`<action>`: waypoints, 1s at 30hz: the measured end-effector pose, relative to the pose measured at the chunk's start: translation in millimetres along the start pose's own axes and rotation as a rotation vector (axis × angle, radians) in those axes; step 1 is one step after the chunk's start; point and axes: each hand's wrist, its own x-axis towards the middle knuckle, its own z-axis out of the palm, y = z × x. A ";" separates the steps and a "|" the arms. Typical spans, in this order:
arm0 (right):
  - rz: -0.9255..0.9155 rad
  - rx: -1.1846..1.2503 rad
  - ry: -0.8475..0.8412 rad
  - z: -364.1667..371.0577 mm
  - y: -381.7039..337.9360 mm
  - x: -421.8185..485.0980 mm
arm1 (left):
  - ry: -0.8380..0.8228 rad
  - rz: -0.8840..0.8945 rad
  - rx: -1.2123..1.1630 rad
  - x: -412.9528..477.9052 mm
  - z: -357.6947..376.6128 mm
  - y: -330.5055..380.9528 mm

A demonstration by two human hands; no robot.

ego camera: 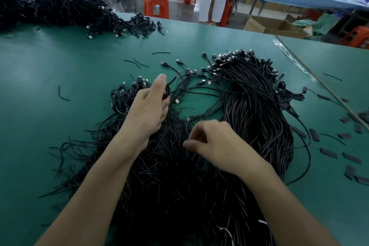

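Black-jacketed item: looped cable (167, 91), a thin lead folded into a small coil and held inside the left hand, above the heap.
Left hand (148, 110): raised, thumb up, fingers curled round the looped cable.
Right hand (214, 143): nearer the body than the left and low over the heap. The fingers are curled and motion-blurred, so I cannot tell whether they pinch a strand.
Loose heap (175, 181): black leads with cut ends, lying under both forearms and spreading out left of the left wrist.
Bundle (257, 110): long leads laid roughly parallel, just right of the right hand and running away past both hands.
USB plugs (208, 82): metal-tipped ends, scattered beyond the left hand's fingertips and thickest at the bundle's far end.
Handling (judged): light, soft and limp. The jacket looks smooth, so a slack pinch may slip. The loops would likely spring open if let go, and strands would snag on neighbours when pulled.
Where to hold (judged): across the gathered loops for the coil. To draw one lead free, take it at the moulded plug rather than mid-strand.
Table (50, 130): green surface beneath everything.
Offcuts (63, 94): short black bits, well left of the left hand.
Flat black pieces (329, 153): scattered well right of the right hand.
Far pile (52, 8): more black leads, far beyond the left hand and to its left.
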 end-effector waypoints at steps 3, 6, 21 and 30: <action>0.070 -0.098 -0.061 14.1 0.3 -0.4 | 0.014 -0.006 -0.052 2.0 0.8 -1.5; 0.099 -0.116 -0.079 20.8 -2.2 -1.5 | -0.037 -0.012 -0.106 2.3 1.1 -1.7; 0.068 -0.102 -0.103 -21.1 -10.0 -21.7 | -0.026 0.123 -0.180 0.3 -1.1 -1.8; -0.088 0.410 0.383 -54.4 -1.7 -23.5 | -0.108 0.162 -0.271 -6.0 0.0 5.5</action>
